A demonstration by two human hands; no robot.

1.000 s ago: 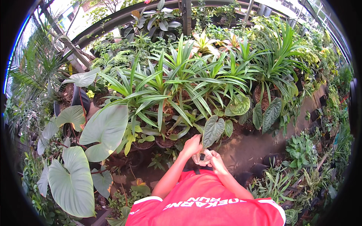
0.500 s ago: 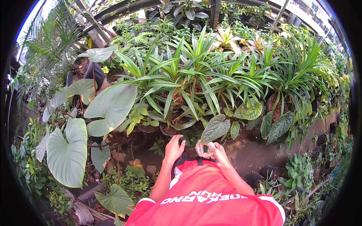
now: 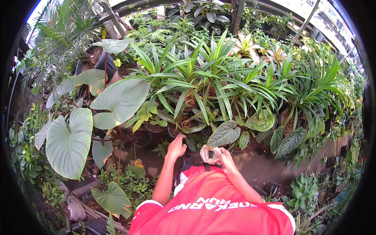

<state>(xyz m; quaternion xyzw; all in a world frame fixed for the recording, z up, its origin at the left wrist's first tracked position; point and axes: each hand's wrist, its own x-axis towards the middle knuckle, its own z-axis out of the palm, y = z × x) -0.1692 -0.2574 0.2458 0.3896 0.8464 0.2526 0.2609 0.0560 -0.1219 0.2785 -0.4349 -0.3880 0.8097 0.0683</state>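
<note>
My right hand [image 3: 225, 157] is closed on the side of a small clear plastic bag [image 3: 205, 154], held in front of my waist. The bag's mouth is spread, and something dark shows inside. My left hand [image 3: 177, 147] is stretched forward to the front edge of a dark plant pot [image 3: 171, 131]. Its fingertips are at or just in front of that pot; I cannot tell whether they touch it, and most of the fingers are hidden behind the hand. A broad, dark-veined leaf [image 3: 224, 134] hangs just beyond the bag.
Strappy green potted plants [image 3: 192, 74] fill the bed ahead. Large heart-shaped leaves [image 3: 70, 143] spread at my left, with a tilted dark pot [image 3: 105, 65] behind them. Bare soil [image 3: 266, 166] runs along the bed's front at right. Low leafy plants [image 3: 307, 192] grow at lower right.
My left hand has moved forward to the pot's edge, and its spread fingers have turned away from view. The bag stays in my right hand. The view has shifted slightly.
</note>
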